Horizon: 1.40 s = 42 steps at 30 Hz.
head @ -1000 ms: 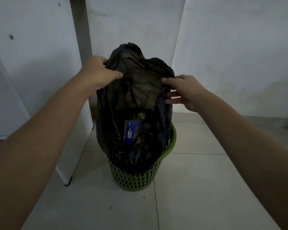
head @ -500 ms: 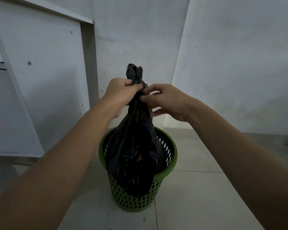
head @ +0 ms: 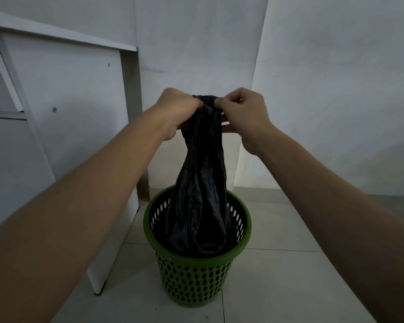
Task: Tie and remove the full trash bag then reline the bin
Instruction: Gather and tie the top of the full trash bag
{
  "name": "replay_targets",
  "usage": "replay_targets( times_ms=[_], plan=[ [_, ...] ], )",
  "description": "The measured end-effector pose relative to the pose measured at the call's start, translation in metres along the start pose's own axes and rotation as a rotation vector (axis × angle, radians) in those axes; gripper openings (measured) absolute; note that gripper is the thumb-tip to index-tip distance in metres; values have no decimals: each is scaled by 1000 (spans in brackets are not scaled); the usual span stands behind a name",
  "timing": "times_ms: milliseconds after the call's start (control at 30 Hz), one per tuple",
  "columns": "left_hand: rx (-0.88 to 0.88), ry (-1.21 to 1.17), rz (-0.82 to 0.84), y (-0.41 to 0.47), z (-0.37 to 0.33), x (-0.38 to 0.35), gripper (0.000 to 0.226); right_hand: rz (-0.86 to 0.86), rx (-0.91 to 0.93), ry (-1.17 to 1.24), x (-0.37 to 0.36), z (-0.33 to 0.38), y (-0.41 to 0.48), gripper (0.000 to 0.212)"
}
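at far left a white cabinet (head: pixel 56 127) stands against the wall, its side panel just beside the bin. the left hand (head: pixel 176 110) is clenched on the gathered neck of the black trash bag (head: pixel 203 194), knuckles up, and the right hand (head: pixel 243 113) pinches the same neck from the other side, thumb and fingers closed on the plastic. the 2 hands touch the bag at its very top and almost meet each other.

compared with 1 second ago, the mouth of the bag is no longer spread wide with the contents showing; it has been drawn together into a narrow twisted column, and the loose tuft that stood above the fists half a second ago is now folded down between them. that reads as the start of the knot: the neck is gathered, but no finished knot is visible, so tying is still in hand and lifting out and relining are not yet done.

the bag hangs taut from the hands, slim at the top and swelling toward the bottom, its lower bulk sitting inside the green perforated bin (head: pixel 196 276) on the tiled floor (head: pixel 289 276). the plastic is dark, creased and slightly glossy; whatever is inside is hidden. no fresh liner is in sight.
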<state>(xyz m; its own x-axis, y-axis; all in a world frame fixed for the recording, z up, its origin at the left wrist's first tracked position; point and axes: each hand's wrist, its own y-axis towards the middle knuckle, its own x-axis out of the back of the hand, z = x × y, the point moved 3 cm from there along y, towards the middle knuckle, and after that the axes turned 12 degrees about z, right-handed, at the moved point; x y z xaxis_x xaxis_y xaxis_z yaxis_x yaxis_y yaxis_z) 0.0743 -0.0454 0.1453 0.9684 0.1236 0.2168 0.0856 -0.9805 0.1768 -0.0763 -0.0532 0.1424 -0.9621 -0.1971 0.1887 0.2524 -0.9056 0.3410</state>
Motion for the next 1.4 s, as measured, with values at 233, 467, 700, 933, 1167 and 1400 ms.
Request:
replay_targets(
  times_ms=[233,467,700,933,1167,1400],
  plan=[
    [55,-78,59,3,-13,3,20,296,-57,118,-7,5,-4,24],
    [95,-80,102,4,-11,2,11,132,-22,211,-3,-2,-5,37],
    [58,-58,7,11,-13,15,21,149,3,128,-7,-3,-6,36],
    [99,-26,17,18,-14,16,21,251,-127,-256,-14,-6,-4,7],
    [47,66,114,16,-26,20,24,159,-35,-127,-20,5,6,18],
    [-17,111,-65,24,-17,31,34,923,-713,-646,-25,-62,-60,72]
  ],
)
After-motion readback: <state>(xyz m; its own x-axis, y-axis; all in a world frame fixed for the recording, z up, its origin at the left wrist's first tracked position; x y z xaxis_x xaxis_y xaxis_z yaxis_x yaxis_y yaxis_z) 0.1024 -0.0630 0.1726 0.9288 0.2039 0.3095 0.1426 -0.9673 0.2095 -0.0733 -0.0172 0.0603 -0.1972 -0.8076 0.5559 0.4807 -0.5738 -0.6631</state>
